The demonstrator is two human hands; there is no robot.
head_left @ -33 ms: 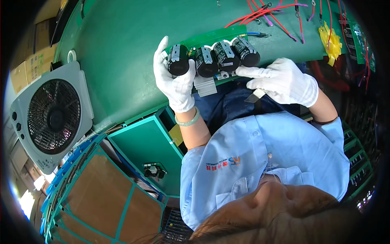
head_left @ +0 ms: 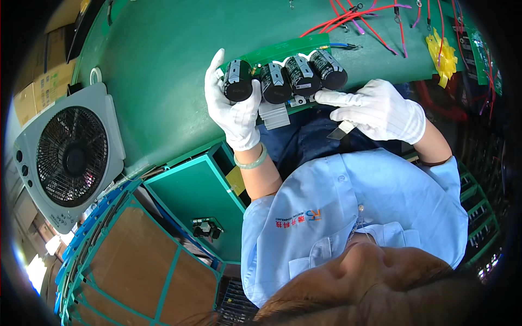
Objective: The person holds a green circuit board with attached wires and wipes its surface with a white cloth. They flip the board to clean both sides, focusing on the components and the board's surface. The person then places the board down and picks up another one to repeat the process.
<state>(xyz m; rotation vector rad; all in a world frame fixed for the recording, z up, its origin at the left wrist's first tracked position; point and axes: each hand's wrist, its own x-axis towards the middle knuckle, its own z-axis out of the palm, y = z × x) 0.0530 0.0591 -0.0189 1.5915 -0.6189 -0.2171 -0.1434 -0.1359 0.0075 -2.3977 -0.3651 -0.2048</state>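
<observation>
My left hand (head_left: pixel 235 111), in a white glove, is closed round the left end of a green circuit board (head_left: pixel 283 48). Its thumb and fingers wrap the leftmost black capacitor (head_left: pixel 237 80). Several such large cylindrical capacitors stand in a row on the board, and a finned silver heat sink (head_left: pixel 274 115) juts from its near edge. My right hand (head_left: pixel 375 111), gloved too, has its forefinger stretched to the near edge of the board below the right capacitors. Under its curled fingers it grips a small flat blade (head_left: pixel 341 129) with a pale wrapped end. The palm side is hidden.
The board is at the near edge of a green-topped table (head_left: pixel 163 60). Red wires (head_left: pixel 348 22) with ring terminals lie at the far right, near a yellow bundle (head_left: pixel 441 57). A grey box fan (head_left: pixel 73 155) stands at the left. Another small board (head_left: pixel 207 228) sits on a green surface below.
</observation>
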